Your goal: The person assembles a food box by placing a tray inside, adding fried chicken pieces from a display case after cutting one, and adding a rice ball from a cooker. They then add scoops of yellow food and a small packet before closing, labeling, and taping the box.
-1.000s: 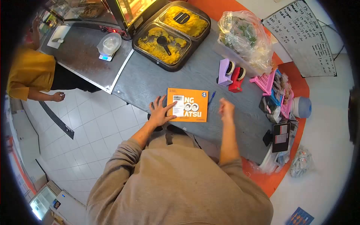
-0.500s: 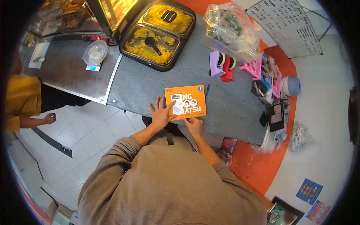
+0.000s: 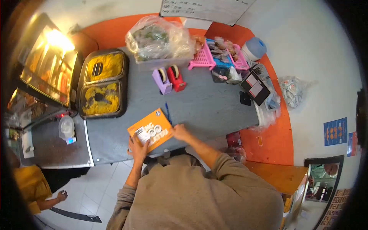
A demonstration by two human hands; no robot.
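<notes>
An orange cardboard box (image 3: 153, 141) with white lettering lies turned at an angle by the counter's near edge. A white printed label (image 3: 142, 135) is on its left part. My left hand (image 3: 138, 148) grips the box's lower left side, thumb over the top by the label; some fingertips are hidden. At the right side of the box, my right hand (image 3: 181, 132) has its fingers curled in against the edge. A blue pen (image 3: 167, 111) lies on the counter just beyond the box.
Purple (image 3: 163, 82) and red tape dispensers (image 3: 176, 79) stand beyond the box. Farther back is a plastic-covered tub (image 3: 159, 42); pink baskets (image 3: 202, 59) are beside it. Food trays (image 3: 122, 92) stand left. A dark tablet (image 3: 255, 88) is at right. A person in yellow (image 3: 32, 188) is at left.
My view has swung left-to-right, shifting the counter things leftward. The box has turned counterclockwise. My left hand went from spread flat to gripping the side; my right hand moved from bottom edge to right side.
</notes>
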